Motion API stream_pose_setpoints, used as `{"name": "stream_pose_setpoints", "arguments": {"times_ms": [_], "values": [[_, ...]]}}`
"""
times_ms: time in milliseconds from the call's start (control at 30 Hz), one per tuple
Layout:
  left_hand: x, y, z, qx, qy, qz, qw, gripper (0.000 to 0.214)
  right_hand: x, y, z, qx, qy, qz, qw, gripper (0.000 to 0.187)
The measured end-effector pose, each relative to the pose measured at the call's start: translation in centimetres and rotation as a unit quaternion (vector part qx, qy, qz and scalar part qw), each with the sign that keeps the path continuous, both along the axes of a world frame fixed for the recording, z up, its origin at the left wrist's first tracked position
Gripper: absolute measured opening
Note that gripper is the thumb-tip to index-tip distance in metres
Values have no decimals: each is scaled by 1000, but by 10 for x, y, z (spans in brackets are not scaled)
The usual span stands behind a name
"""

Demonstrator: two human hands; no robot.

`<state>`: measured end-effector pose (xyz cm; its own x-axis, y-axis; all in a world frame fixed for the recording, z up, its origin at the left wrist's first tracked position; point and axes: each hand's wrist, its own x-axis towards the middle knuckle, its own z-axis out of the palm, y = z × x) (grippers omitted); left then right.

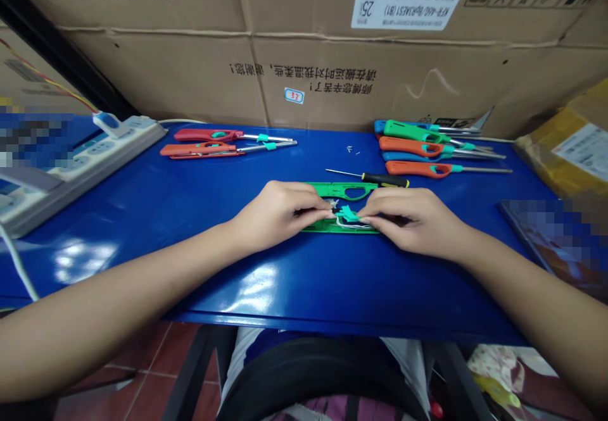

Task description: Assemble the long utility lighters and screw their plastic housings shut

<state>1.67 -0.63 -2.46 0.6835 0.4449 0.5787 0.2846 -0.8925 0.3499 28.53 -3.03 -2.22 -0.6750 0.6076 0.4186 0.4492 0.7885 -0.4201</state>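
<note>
A long-nosed gas lighter lies opened up in front of me, its two green casing halves apart. The upper half (327, 190) has the trigger loop; the lower half (313, 226) is partly under my fingers. Between them sits a teal trigger (349, 213) with a small black part at its left end and thin white wires (351, 225) below. My left hand (285, 212) is closed in a pinch at the black end; its fingertips hide what they hold. My right hand (418, 218) pinches at the right end of the teal trigger.
A screwdriver (382, 179) lies just behind the casing, near tiny white bits (350, 149). Several lighters (413, 149) are stacked at the back right; red and orange lighters (204, 149) lie back left. A power strip (104, 161) stands left, and a large cardboard box (190, 79) behind.
</note>
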Motion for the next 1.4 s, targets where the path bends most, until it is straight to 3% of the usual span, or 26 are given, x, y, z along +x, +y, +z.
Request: {"name": "stream_pose_setpoints", "arguments": {"times_ms": [500,933,1200,1400], "values": [[5,1,-11,-56,15,8,998,12,3,-1,9,-26,-59,10,998,16],[5,0,-7,-67,38,15,997,13,3,-4,13,-28,-89,0,996,17],[6,-3,-2,-94,1,30,995,13,5,-5,15,-34,-58,-1,998,12],[6,-6,2,-53,-30,18,998,12,5,-7,20,-35,-30,-7,999,9]]}}
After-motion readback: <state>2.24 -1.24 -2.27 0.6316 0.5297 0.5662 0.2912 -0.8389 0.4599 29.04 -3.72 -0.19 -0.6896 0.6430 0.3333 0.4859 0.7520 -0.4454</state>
